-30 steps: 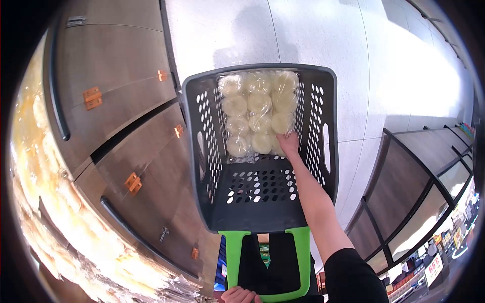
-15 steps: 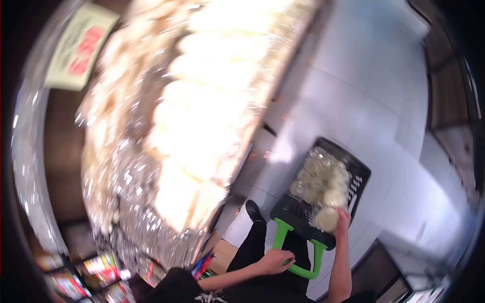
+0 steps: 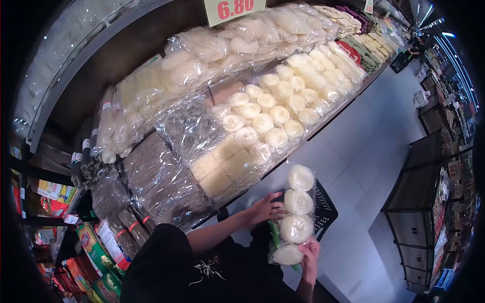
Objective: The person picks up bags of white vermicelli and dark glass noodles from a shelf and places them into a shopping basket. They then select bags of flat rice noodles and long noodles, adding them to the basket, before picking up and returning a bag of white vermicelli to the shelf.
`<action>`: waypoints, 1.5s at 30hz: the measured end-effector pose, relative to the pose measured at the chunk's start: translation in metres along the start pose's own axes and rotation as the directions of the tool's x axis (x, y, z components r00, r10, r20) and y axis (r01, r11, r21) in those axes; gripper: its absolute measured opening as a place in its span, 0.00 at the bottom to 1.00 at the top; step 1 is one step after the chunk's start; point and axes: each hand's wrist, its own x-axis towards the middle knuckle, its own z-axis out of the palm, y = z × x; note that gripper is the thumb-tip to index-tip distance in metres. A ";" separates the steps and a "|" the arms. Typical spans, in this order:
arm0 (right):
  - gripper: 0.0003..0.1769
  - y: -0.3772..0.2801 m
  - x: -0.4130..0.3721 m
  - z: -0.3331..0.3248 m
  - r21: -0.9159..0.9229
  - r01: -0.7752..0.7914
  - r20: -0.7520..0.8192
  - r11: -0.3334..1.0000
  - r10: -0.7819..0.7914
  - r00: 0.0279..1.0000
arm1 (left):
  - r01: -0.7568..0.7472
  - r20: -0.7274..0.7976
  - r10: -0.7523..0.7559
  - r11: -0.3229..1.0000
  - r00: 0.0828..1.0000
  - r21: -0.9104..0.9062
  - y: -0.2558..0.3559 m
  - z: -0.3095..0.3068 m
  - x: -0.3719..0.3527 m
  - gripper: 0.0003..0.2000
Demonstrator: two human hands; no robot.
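Grips the bag [image 3: 297, 214] at its lower end with the right hand [image 3: 309, 252], fingers curled shut round the plastic. Rests the left hand [image 3: 265, 208] half open, fingers spread, at the bag's side just above the basket [image 3: 327, 211], touching or nearly so, hard to tell which. Holds the bag upright over the basket, covering much of its near rim, not yet down inside. Looks light for its bulk: dry white noodle rounds in thin clear film. Likely stiff and brittle in each round, soft and slack in the film between, so prone to sagging or folding at the middle when held by one end only. Probably slippery too, going by the glossy plastic. Best taken from below on a flat palm, or by both ends at once, never by squeezing across a round; judged so from the crumbly look of the rounds. Counts: one bag in hand, four rounds showing in a single column, more behind them impossible to rule out. Two hands on or by it. One black basket with a green handle, standing on the pale floor [image 3: 364, 151]. Left of the basket, up on the shelf [image 3: 126, 50], many shelf bags [image 3: 262, 116] of like rounds and noodles, too overlapped to count, with one price card [image 3: 234, 9] reading 6.80 far above the basket.
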 end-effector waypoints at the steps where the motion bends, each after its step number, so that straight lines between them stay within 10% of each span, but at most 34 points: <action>1: 0.10 0.001 0.000 0.001 -0.005 0.007 0.001 1.000 -0.007 1.000 | -0.131 0.066 0.139 0.986 0.988 -0.102 0.010 0.010 0.004 0.37; 6: 0.07 0.020 0.026 -0.016 -0.411 -0.063 0.314 0.910 0.206 0.927 | -0.400 0.014 0.400 0.916 0.916 0.011 0.028 0.007 0.022 0.31; 8: 0.12 0.012 0.035 -0.031 -0.412 -0.075 0.337 0.908 0.228 0.914 | -0.409 -0.288 0.401 0.912 0.870 0.037 0.029 0.018 0.025 0.24; 16: 0.38 0.003 0.072 -0.116 -0.248 -0.193 0.539 0.949 0.301 0.786 | -0.481 -0.446 0.487 0.866 0.751 0.136 0.023 0.045 0.068 0.18; 22: 0.32 0.002 0.090 -0.135 0.037 -0.393 0.268 0.919 0.369 0.890 | -0.585 -0.418 0.556 0.808 0.718 0.069 0.045 0.051 0.082 0.21; 30: 0.18 0.007 0.191 -0.063 0.239 -0.042 -0.211 0.970 0.094 0.973 | -0.573 -0.427 0.571 0.807 0.701 0.139 0.162 0.036 0.110 0.22; 35: 0.17 -0.007 0.305 0.003 0.246 -0.064 -0.255 0.967 0.129 0.958 | -0.592 -0.423 0.515 0.803 0.745 -0.066 0.270 -0.030 0.156 0.21; 37: 0.22 -0.010 0.349 0.028 0.133 -0.074 -0.311 0.988 0.112 0.944 | -0.650 -0.502 0.610 0.750 0.613 0.117 0.309 -0.065 0.183 0.21; 40: 0.27 -0.011 0.394 0.061 0.115 -0.062 -0.356 0.991 0.099 0.929 | -0.636 -0.531 0.525 0.771 0.666 -0.036 0.352 -0.104 0.204 0.20; 42: 0.29 -0.007 0.412 0.074 0.069 -0.050 -0.364 0.996 0.072 0.929 | -0.729 -0.655 0.623 0.666 0.428 0.158 0.366 -0.138 0.225 0.20; 45: 0.30 -0.002 0.427 0.088 -0.049 0.028 -0.449 0.998 -0.047 0.892 | -0.701 -0.660 0.640 0.673 0.394 0.235 0.382 -0.178 0.245 0.20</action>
